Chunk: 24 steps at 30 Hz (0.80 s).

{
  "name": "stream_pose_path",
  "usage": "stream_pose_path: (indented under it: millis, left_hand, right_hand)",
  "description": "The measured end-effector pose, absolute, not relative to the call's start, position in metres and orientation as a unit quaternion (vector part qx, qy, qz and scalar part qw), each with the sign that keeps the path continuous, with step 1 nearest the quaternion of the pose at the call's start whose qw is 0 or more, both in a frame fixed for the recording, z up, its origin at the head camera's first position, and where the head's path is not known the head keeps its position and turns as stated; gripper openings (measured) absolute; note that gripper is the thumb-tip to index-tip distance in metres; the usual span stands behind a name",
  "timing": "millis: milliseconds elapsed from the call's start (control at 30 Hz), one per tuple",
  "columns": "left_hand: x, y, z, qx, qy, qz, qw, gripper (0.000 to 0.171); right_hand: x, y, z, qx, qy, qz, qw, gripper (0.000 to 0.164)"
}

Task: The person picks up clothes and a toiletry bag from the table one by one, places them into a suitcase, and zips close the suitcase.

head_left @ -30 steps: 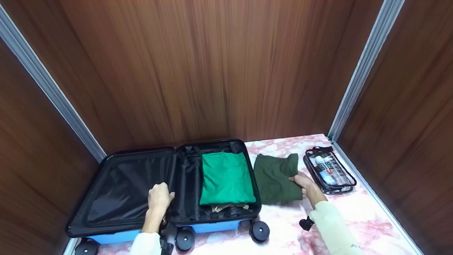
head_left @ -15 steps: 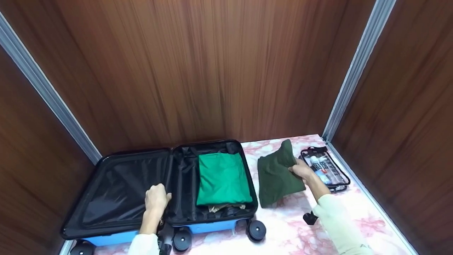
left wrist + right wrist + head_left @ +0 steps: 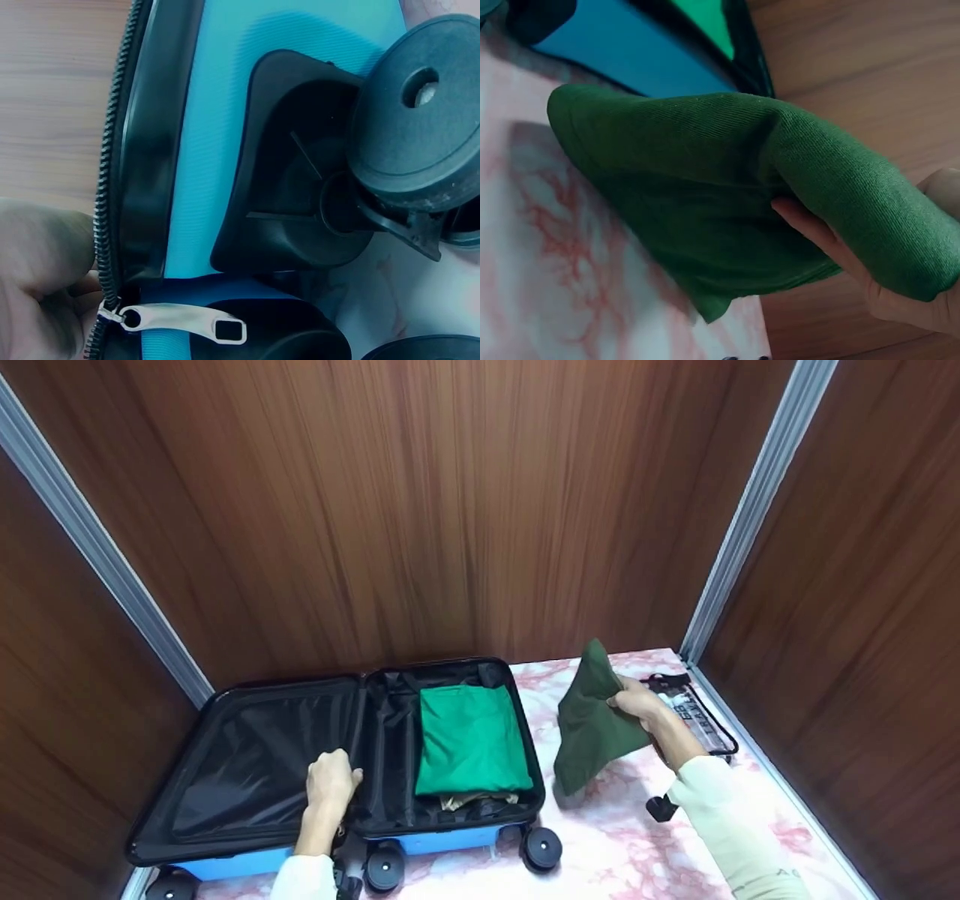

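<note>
My right hand (image 3: 637, 700) pinches a folded dark green garment (image 3: 596, 727) near its right side and holds it up off the floor at the right of the suitcase; its fingers (image 3: 810, 225) press into the fold in the right wrist view. The suitcase (image 3: 390, 720) lies open, with a bright green folded cloth (image 3: 474, 739) in its right half and a beige cloth partly showing beneath. My left hand (image 3: 330, 780), fingers loosely curled, stays over the inner edge of the left half. Beside it, in the left wrist view, hangs a zipper pull (image 3: 184, 319); nothing shows in that hand.
A clear toiletry pouch (image 3: 701, 720) lies by the right wall, partly hidden by my right hand and arm. Black wheels (image 3: 541, 847) jut from the suitcase's near side. Wood-grain panels (image 3: 450, 510) rise behind and on both sides of the pink marbled floor (image 3: 600, 847).
My right hand has raised the dark green garment, which has gone from lying flat on the floor to hanging tilted, its upper corner high. My left hand has kept its place on the suitcase.
</note>
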State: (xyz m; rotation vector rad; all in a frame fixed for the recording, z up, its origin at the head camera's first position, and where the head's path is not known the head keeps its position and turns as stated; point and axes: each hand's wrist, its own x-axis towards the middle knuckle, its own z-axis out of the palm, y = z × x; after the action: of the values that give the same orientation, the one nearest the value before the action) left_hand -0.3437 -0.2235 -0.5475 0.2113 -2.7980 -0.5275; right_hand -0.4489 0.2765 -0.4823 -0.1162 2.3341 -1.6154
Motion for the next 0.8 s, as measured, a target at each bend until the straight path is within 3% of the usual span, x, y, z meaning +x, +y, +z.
stream_pose_path:
  millis: [567, 800]
  left_hand:
    - [-0.350, -0.218, -0.550, 0.068, -0.970, -0.180, 0.148, 0.022]
    - [-0.346, -0.220, -0.553, 0.061, -0.968, -0.166, 0.176, 0.020]
  right_hand:
    - [-0.452, 0.266, -0.443, -0.086, 0.823, -0.543, 0.140, 0.064]
    - [-0.455, 0.259, -0.434, -0.101, 0.819, -0.549, 0.134, 0.067]
